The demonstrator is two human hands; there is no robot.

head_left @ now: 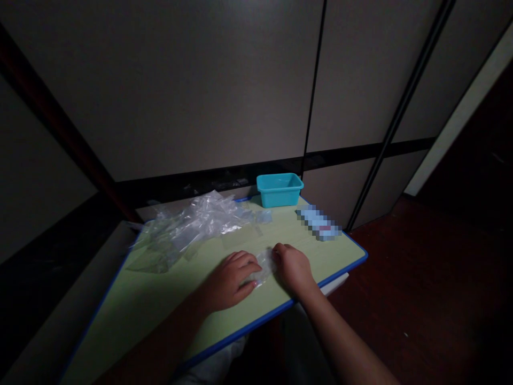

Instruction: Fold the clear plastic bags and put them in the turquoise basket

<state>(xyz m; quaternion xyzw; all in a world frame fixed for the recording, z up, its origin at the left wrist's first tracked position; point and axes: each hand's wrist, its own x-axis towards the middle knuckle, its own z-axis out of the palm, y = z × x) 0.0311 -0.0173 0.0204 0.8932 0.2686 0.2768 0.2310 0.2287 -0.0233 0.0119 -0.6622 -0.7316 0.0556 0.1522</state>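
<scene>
A small clear plastic bag (264,266) lies on the yellow-green table between my two hands. My left hand (232,280) rests at the bag's left side, palm down, with thumb and fingers apart and the fingertips touching the plastic. At the bag's other side, my right hand (293,267) is closed, its fingers curled on the bag's edge. What lies under those fingers is hidden. Farther back to the left spreads a loose heap of clear plastic bags (208,219).
A turquoise plastic basket (280,198) stands at the table's back edge. To its right lies a blurred-out light blue packet (319,222). The table (160,310) has a blue rim and stands against grey cabinet doors (216,96). Dark reddish floor (393,289) shows at right.
</scene>
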